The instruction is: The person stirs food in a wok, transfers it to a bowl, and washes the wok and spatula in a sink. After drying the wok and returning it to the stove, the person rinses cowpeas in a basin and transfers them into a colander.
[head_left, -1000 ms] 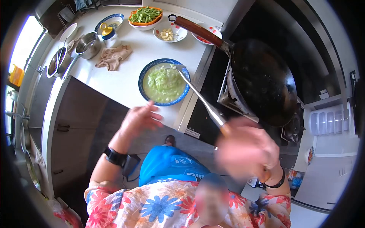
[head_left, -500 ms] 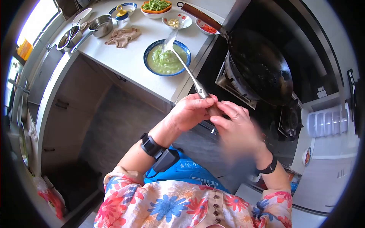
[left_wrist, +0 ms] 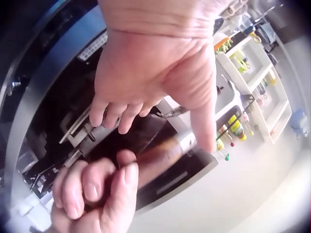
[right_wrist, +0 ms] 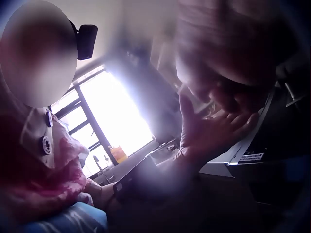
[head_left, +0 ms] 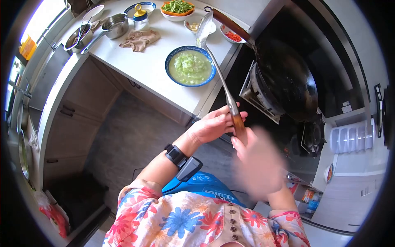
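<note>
My right hand (head_left: 261, 164), blurred in the head view, grips the wooden handle of a long metal wok spatula (head_left: 223, 82). In the left wrist view the right hand's fingers (left_wrist: 92, 189) are curled round that handle. The spatula's blade points up and away over the counter, with pale wet residue on it. My left hand (head_left: 214, 125) has its palm turned up and fingers spread, right beside the handle. Near the counter's edge sits a blue-rimmed bowl (head_left: 167, 72) holding shredded green food in cloudy pale liquid (head_left: 190, 68).
A black wok (head_left: 288, 78) stands on the stove at right, its wooden handle (head_left: 230, 22) reaching over the counter. Farther back are bowls of cut green vegetables (head_left: 177, 7) and red pieces (head_left: 233, 37), a yellow-topped jar (head_left: 140, 18), a cloth (head_left: 140, 40) and a saucepan (head_left: 116, 25).
The spatula has come out of the bowl and its blade is raised above the counter. My left hand came over to the handle, touched it, and now lies spread beside it.
</note>
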Tool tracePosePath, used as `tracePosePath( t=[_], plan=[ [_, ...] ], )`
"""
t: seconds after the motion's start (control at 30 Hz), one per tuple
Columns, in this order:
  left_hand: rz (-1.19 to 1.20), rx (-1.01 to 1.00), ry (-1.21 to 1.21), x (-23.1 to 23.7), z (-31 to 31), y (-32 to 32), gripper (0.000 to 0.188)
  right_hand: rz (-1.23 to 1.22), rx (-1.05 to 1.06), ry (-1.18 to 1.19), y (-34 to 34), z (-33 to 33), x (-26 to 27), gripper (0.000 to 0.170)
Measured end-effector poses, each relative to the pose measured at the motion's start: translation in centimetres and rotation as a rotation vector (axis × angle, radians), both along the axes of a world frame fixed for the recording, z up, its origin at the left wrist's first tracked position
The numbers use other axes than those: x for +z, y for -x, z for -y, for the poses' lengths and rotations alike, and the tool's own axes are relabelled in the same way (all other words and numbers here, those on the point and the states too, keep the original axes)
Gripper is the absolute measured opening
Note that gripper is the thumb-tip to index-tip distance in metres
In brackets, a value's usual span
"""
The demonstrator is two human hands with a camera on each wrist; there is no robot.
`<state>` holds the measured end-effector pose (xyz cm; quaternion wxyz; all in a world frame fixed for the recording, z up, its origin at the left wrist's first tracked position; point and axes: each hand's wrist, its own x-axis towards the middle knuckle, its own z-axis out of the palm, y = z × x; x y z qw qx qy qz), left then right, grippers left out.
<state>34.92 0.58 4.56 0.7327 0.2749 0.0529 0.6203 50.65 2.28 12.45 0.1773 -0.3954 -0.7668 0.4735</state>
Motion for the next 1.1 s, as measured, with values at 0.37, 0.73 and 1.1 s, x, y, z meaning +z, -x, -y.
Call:
tracePosePath(
  t=[0.37, 0.73, 1.1],
  plan=[
    [0.208, -0.116, 0.089, -1.6, 0.2, 1.0, 0.087, 0.246, 0.007, -0.198, 1.3, 1.0, -0.5, 0.021],
    [0.105, -0.148, 0.128, -0.3, 0.3, 2.4, 0.099, 0.178, 0.004, -0.137, 1.5, 2.6, 1.4, 0.013],
    [0.140, -0.229, 0.140, 0.5, 1.1, 2.0, 0.101, 0.126, -0.082, -0.042, -0.5, 3.1, 1.3, 0.017]
  ],
)
